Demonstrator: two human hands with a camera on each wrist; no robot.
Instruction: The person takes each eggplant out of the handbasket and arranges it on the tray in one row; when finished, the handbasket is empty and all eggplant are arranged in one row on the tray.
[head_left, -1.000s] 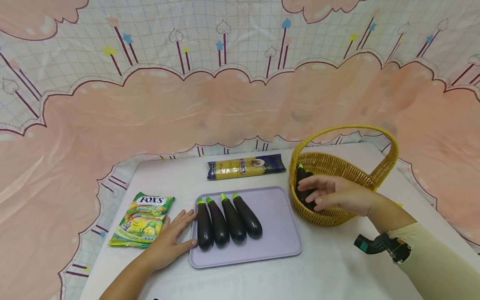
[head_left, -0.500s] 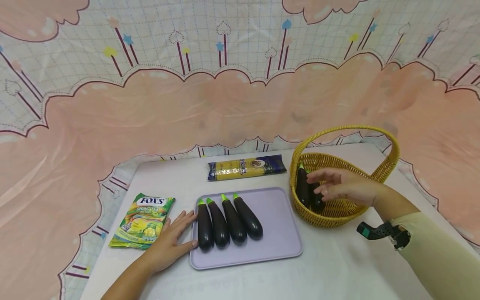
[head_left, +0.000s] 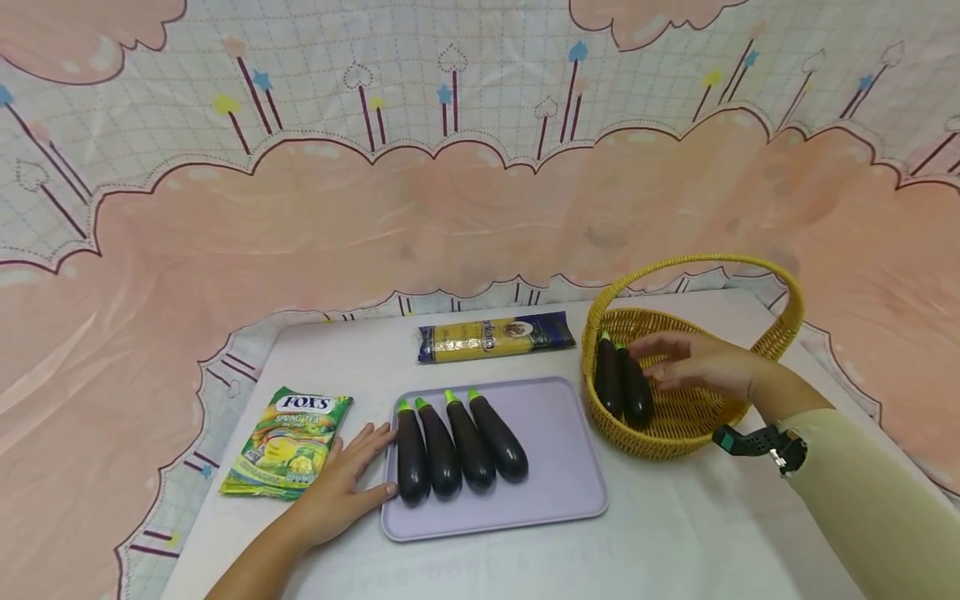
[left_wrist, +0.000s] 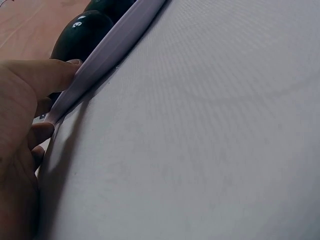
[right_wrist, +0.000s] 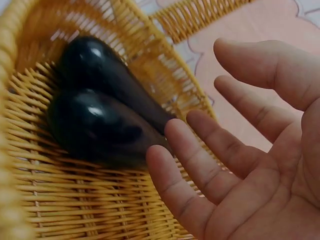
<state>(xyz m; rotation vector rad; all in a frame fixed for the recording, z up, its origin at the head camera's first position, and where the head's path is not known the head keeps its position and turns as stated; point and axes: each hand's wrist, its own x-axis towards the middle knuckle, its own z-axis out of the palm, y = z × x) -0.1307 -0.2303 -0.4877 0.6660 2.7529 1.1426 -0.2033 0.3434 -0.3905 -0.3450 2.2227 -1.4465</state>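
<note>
Two dark eggplants (head_left: 636, 392) with green stems lie side by side in the left part of a yellow wicker basket (head_left: 660, 446). Over the basket, just right of them, my right hand (head_left: 693, 367) holds nothing; its fingers are spread and loosely bent in the right wrist view, fingertips close to the eggplants (right_wrist: 100, 120). My left hand (head_left: 345, 487) rests at the left edge of a lilac tray (head_left: 555, 492), its fingertips and thumb touching the rim (left_wrist: 107, 57). Several more eggplants (head_left: 465, 442) lie in a row on the tray's left half, stems pointing away.
A green candy bag (head_left: 288, 442) marked FOX'S lies left of the tray, beside my left hand. Behind the tray is a yellow and blue pasta packet (head_left: 495, 337). The basket's tall arched handle (head_left: 697, 260) rises over my right hand. A patterned cloth hangs behind the white table.
My right hand has drawn back to the right from the eggplants in the basket, and both now show more fully. The left hand stays at the tray's edge.
</note>
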